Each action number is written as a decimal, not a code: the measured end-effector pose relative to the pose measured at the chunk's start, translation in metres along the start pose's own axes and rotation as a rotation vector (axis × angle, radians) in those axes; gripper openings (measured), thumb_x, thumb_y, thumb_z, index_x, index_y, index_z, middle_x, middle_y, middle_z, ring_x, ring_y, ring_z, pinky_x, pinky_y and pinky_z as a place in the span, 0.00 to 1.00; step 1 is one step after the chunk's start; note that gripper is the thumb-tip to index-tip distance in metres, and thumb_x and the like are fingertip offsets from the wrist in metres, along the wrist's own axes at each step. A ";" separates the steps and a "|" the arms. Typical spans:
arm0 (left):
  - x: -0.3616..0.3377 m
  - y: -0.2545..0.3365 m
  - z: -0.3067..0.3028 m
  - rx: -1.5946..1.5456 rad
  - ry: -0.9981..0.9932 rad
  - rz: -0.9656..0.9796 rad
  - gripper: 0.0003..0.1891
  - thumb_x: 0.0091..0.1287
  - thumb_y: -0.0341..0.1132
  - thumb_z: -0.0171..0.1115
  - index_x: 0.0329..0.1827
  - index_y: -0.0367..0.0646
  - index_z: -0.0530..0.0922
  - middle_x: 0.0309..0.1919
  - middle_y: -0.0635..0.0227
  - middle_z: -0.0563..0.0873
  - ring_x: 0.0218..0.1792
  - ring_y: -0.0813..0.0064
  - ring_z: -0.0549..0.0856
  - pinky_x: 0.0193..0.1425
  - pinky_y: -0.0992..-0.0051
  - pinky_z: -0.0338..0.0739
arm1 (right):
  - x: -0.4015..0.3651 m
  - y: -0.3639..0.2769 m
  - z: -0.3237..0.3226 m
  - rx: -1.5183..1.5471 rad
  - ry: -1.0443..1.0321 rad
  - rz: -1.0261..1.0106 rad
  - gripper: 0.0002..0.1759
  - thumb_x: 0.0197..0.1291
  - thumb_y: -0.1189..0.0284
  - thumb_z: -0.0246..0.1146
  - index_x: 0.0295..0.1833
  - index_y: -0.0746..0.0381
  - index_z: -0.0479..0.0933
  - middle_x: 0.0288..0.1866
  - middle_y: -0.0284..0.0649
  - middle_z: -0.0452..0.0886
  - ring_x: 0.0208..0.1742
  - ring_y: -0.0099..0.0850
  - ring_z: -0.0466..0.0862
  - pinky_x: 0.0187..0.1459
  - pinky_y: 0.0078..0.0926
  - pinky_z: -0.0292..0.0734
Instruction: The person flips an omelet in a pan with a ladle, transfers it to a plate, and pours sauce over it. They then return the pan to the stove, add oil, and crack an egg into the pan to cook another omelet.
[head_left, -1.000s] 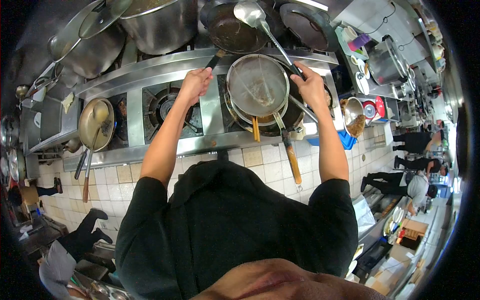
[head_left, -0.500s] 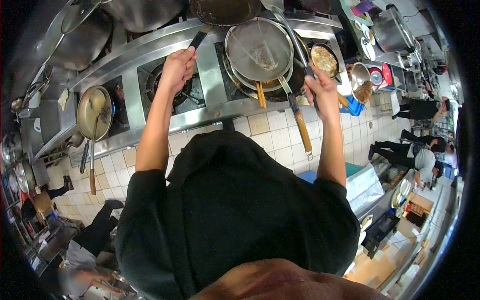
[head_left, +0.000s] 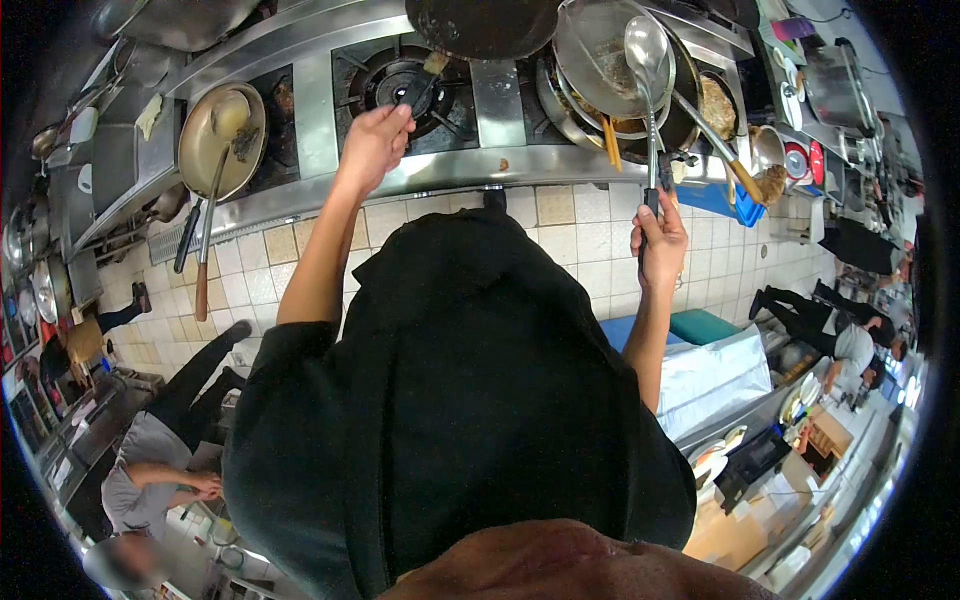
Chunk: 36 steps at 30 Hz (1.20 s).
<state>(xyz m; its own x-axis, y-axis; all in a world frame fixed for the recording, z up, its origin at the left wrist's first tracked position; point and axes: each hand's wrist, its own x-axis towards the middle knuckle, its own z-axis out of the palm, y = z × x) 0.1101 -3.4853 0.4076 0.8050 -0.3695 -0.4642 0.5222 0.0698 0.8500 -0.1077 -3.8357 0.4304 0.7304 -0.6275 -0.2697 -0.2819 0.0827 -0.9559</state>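
My left hand [head_left: 376, 150] is closed around the black handle of a dark frying pan [head_left: 485, 25], which is held at the back of the stove over the burner grate. In my right hand [head_left: 660, 242] is the black grip of a long metal spoon [head_left: 646, 50], its bowl pointing away from me. Beneath and beside the spoon's bowl, a round mesh strainer [head_left: 598, 70] rests over a metal pot [head_left: 553, 105]. The strainer's long wood-ended handle slants to the right. Wooden chopsticks [head_left: 611, 142] stick out of the pot toward me.
A pan of pale liquid [head_left: 193, 150] with a ladle [head_left: 215, 185] sits on the left. At right are a small pan of browned food [head_left: 715, 105], a steel bowl [head_left: 768, 145] and a blue container [head_left: 735, 205]. Co-workers stand behind left [head_left: 150, 470] and far right [head_left: 850, 345].
My right hand has drawn the spoon back toward me. The strainer's handle has swung to the right. My left hand still grips the frying pan, and the whole view has shifted.
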 end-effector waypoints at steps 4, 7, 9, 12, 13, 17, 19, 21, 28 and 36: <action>-0.014 -0.050 -0.037 -0.005 0.044 -0.042 0.15 0.74 0.43 0.56 0.33 0.41 0.74 0.16 0.81 0.67 0.14 0.87 0.62 0.16 0.81 0.53 | -0.014 0.018 0.019 0.002 0.038 -0.006 0.28 0.62 0.76 0.65 0.67 0.70 0.69 0.26 0.32 0.77 0.16 0.17 0.71 0.15 0.15 0.61; -0.014 -0.094 -0.065 0.002 0.106 -0.084 0.15 0.73 0.44 0.57 0.33 0.42 0.75 0.15 0.81 0.67 0.13 0.88 0.63 0.16 0.81 0.54 | -0.021 0.034 0.029 0.004 0.057 -0.013 0.26 0.62 0.76 0.65 0.66 0.67 0.71 0.25 0.32 0.77 0.16 0.16 0.70 0.15 0.16 0.61; -0.011 -0.120 -0.082 0.016 0.122 -0.080 0.15 0.73 0.44 0.58 0.33 0.42 0.75 0.15 0.81 0.67 0.13 0.88 0.63 0.15 0.81 0.54 | -0.028 0.041 0.035 -0.039 0.077 -0.037 0.26 0.62 0.76 0.65 0.65 0.67 0.72 0.25 0.31 0.77 0.16 0.17 0.70 0.15 0.16 0.61; -0.009 -0.146 -0.097 0.002 0.143 -0.081 0.15 0.73 0.43 0.58 0.32 0.41 0.75 0.14 0.81 0.67 0.12 0.87 0.63 0.15 0.81 0.54 | -0.034 0.041 0.044 -0.060 0.063 -0.021 0.29 0.63 0.75 0.66 0.68 0.68 0.68 0.27 0.33 0.77 0.17 0.18 0.72 0.16 0.16 0.63; -0.008 -0.152 -0.101 -0.015 0.149 -0.081 0.15 0.73 0.43 0.58 0.32 0.41 0.75 0.14 0.81 0.67 0.12 0.88 0.63 0.14 0.81 0.54 | -0.035 0.042 0.048 -0.025 0.064 -0.014 0.29 0.63 0.74 0.66 0.68 0.69 0.68 0.27 0.33 0.77 0.17 0.18 0.72 0.16 0.16 0.63; -0.004 -0.172 -0.112 -0.031 0.192 -0.040 0.16 0.74 0.43 0.57 0.32 0.41 0.75 0.14 0.80 0.68 0.12 0.88 0.63 0.14 0.82 0.54 | -0.037 0.051 0.063 0.041 0.113 -0.019 0.29 0.63 0.74 0.66 0.68 0.68 0.68 0.27 0.33 0.77 0.17 0.18 0.72 0.16 0.16 0.63; -0.001 -0.182 -0.115 -0.036 0.197 -0.026 0.16 0.75 0.43 0.56 0.32 0.41 0.75 0.14 0.80 0.67 0.12 0.87 0.62 0.14 0.81 0.54 | -0.035 0.059 0.066 0.069 0.167 -0.053 0.25 0.61 0.75 0.67 0.64 0.67 0.72 0.26 0.34 0.78 0.16 0.19 0.72 0.14 0.18 0.62; 0.002 -0.187 -0.116 -0.052 0.197 -0.031 0.15 0.76 0.43 0.55 0.34 0.42 0.75 0.14 0.81 0.66 0.12 0.86 0.62 0.15 0.80 0.55 | -0.028 0.065 0.061 0.046 0.186 -0.049 0.25 0.61 0.74 0.67 0.64 0.67 0.73 0.26 0.35 0.79 0.16 0.19 0.72 0.15 0.18 0.63; 0.010 -0.210 -0.115 0.049 0.173 0.008 0.17 0.76 0.44 0.54 0.33 0.40 0.76 0.17 0.73 0.74 0.15 0.82 0.68 0.18 0.79 0.62 | 0.005 0.065 0.042 -0.130 0.141 -0.025 0.30 0.62 0.72 0.68 0.68 0.69 0.69 0.31 0.40 0.83 0.19 0.21 0.75 0.18 0.18 0.67; 0.001 -0.189 -0.108 0.096 0.164 -0.065 0.18 0.75 0.44 0.55 0.35 0.36 0.78 0.19 0.69 0.78 0.15 0.80 0.72 0.18 0.79 0.63 | 0.036 0.050 -0.005 -0.168 -0.100 0.156 0.35 0.63 0.71 0.67 0.73 0.65 0.63 0.48 0.43 0.84 0.33 0.25 0.84 0.26 0.18 0.77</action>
<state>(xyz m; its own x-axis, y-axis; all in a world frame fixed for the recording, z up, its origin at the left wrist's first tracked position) 0.0425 -3.3982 0.2197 0.8097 -0.2140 -0.5464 0.5515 -0.0405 0.8332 -0.0991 -3.8579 0.3736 0.7255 -0.5371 -0.4303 -0.4890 0.0376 -0.8715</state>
